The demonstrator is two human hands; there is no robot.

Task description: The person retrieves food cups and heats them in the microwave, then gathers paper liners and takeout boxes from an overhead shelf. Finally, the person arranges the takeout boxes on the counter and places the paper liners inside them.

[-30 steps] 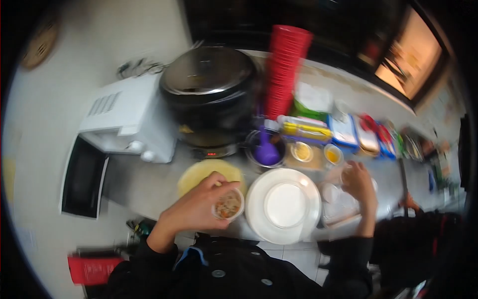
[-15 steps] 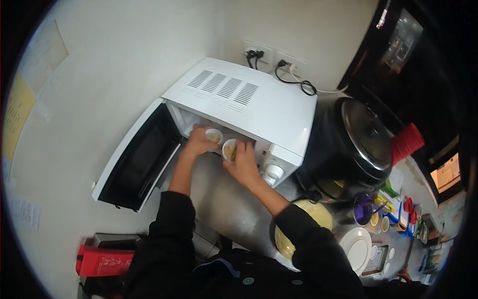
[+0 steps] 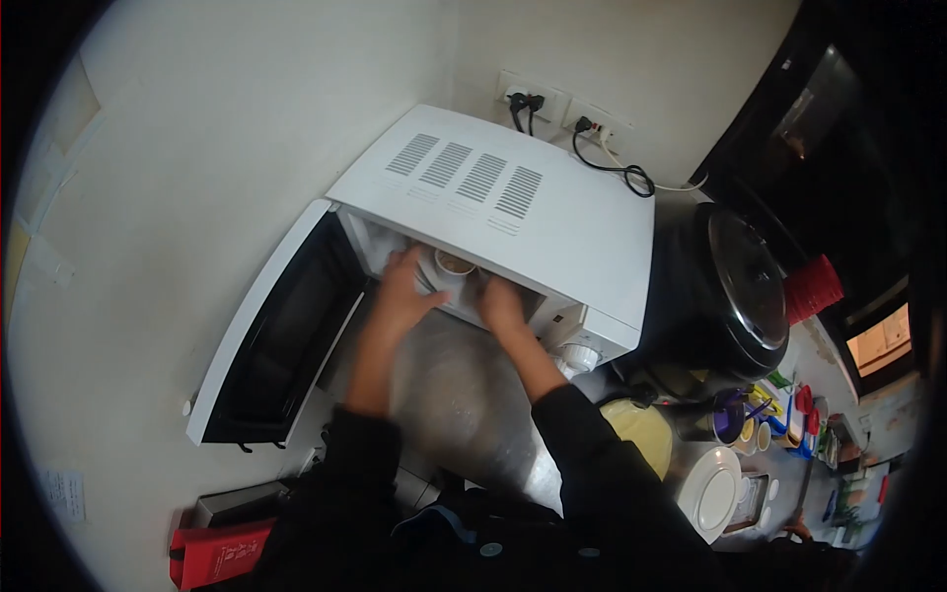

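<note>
A white microwave oven [image 3: 493, 207] stands with its door [image 3: 276, 326] swung out to the left. Inside the opening sits a small white cup [image 3: 455, 264] with something pale brown in it. My left hand [image 3: 397, 296] is at the left of the opening, thumb and fingers apart, just beside the cup and holding nothing I can see. My right hand [image 3: 501, 304] reaches in at the right of the cup; its fingers are blurred and partly hidden inside, so what they hold does not show. The second cup cannot be made out.
To the right stand a black lidded pot [image 3: 710, 296], a red stack [image 3: 813, 289] behind it, a yellow lid-like item [image 3: 641, 434] and white plates [image 3: 708, 493]. Plugs and cords [image 3: 612, 163] hang behind the oven. A red bag [image 3: 222, 551] is at lower left.
Both hands held small white cups at the oven's opening; now they are deeper inside. My left hand has opened away from its cup. The view has shifted slightly.
</note>
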